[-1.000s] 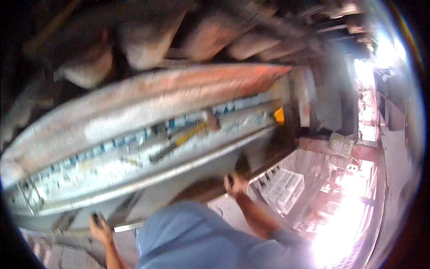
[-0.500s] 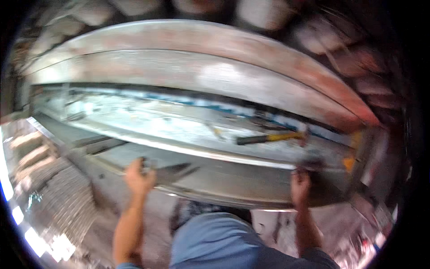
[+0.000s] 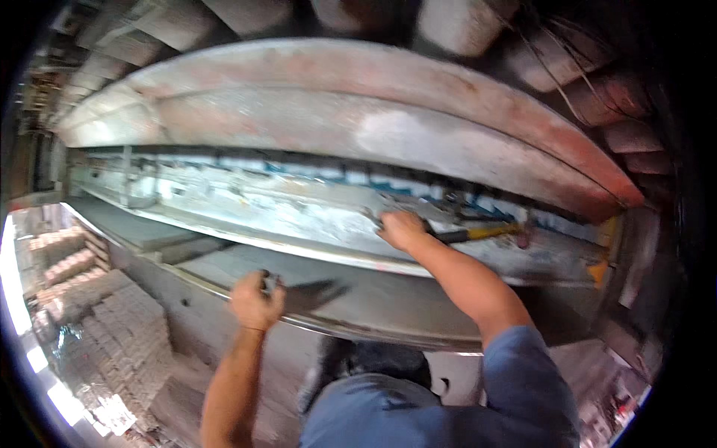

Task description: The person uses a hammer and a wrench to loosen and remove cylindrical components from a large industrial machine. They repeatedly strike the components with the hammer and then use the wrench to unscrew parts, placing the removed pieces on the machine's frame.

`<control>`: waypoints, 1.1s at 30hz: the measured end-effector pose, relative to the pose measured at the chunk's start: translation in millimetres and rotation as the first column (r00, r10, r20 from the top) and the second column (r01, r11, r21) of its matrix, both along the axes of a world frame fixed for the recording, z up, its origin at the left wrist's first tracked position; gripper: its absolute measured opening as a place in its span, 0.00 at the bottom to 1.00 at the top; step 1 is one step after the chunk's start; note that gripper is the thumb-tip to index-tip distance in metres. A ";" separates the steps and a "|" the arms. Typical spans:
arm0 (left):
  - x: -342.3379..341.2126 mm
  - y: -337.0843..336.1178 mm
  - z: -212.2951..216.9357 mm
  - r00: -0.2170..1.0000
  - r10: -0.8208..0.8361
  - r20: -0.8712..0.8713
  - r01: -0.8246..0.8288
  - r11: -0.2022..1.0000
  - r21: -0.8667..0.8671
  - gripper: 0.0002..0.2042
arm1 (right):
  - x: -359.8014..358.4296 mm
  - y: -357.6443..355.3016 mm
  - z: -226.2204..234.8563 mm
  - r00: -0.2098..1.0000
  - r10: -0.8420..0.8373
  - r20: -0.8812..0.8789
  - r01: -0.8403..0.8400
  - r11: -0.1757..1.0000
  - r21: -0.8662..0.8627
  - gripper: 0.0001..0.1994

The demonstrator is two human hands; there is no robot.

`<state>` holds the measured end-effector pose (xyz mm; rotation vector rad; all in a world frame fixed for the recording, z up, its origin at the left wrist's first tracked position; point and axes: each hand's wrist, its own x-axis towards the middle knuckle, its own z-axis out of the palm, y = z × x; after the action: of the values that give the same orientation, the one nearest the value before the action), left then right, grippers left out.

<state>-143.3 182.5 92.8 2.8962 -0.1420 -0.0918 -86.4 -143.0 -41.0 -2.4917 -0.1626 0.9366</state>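
My right hand (image 3: 403, 230) reaches over the front ledge onto the pale, littered inner shelf (image 3: 291, 213) of a long metal machine. Its fingers are closed at a small greyish metal piece, which they mostly hide. Just right of that hand lies a hammer-like tool (image 3: 489, 232) with a yellow handle and a black grip, partly behind my wrist. My left hand (image 3: 254, 300) is above the grey metal front tray (image 3: 373, 291), near its outer edge. Its fingers curl round something small and dark that I cannot make out.
A long, worn beam (image 3: 314, 119) with reddish patches spans above the shelf. An upright metal post (image 3: 125, 175) stands at the shelf's left part. Stacked pale blocks (image 3: 112, 328) are on the lower left. Large rounded pale shapes (image 3: 463, 26) line the far side.
My right hand has moved left and away from me, from the front ledge at right onto the inner shelf. My left hand stays over the tray. The view has shifted slightly.
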 end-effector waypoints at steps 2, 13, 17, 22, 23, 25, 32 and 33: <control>-14.0 6.4 -3.6 0.990 0.083 -0.113 -0.089 0.995 -0.052 0.11 | 3.6 12.7 10.6 0.997 0.063 -0.051 -0.066 0.997 -0.047 0.14; -2.2 16.3 2.2 0.988 -0.081 -0.130 0.076 0.996 -0.046 0.17 | 12.7 27.6 -22.1 0.991 0.136 -0.010 -0.134 0.964 -0.229 0.16; 5.4 20.9 7.7 0.941 -0.284 -0.185 0.254 0.952 -0.171 0.20 | 15.7 36.2 23.4 1.000 -0.008 0.026 0.012 0.988 -0.156 0.15; 13.1 41.3 13.5 0.822 -0.522 -0.228 0.341 0.771 -0.538 0.19 | -3.1 85.1 163.2 0.945 -0.326 -0.003 0.326 0.945 -0.042 0.09; 18.3 45.4 21.5 0.714 -0.583 -0.387 0.257 0.733 -0.630 0.19 | -24.1 91.5 179.4 0.901 -0.431 0.048 0.432 0.902 -0.007 0.10; 29.6 83.1 9.9 0.667 -0.695 -0.268 0.230 0.535 -0.813 0.20 | -82.0 122.6 169.2 0.730 -0.592 0.343 0.610 0.790 0.066 0.12; 138.7 309.8 26.9 0.974 -0.213 0.082 0.227 0.947 -0.228 0.15 | -229.3 186.1 39.0 0.172 -0.418 0.892 0.813 0.571 0.111 0.14; 140.7 339.3 15.4 0.994 0.000 0.109 0.027 0.968 -0.250 0.15 | -226.5 184.6 48.1 0.229 -0.487 0.843 0.801 0.586 0.121 0.14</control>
<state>-2.5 521.9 108.2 2.6466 -0.1788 0.0769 -312.9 41.6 7.1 -2.6451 0.8339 -0.6989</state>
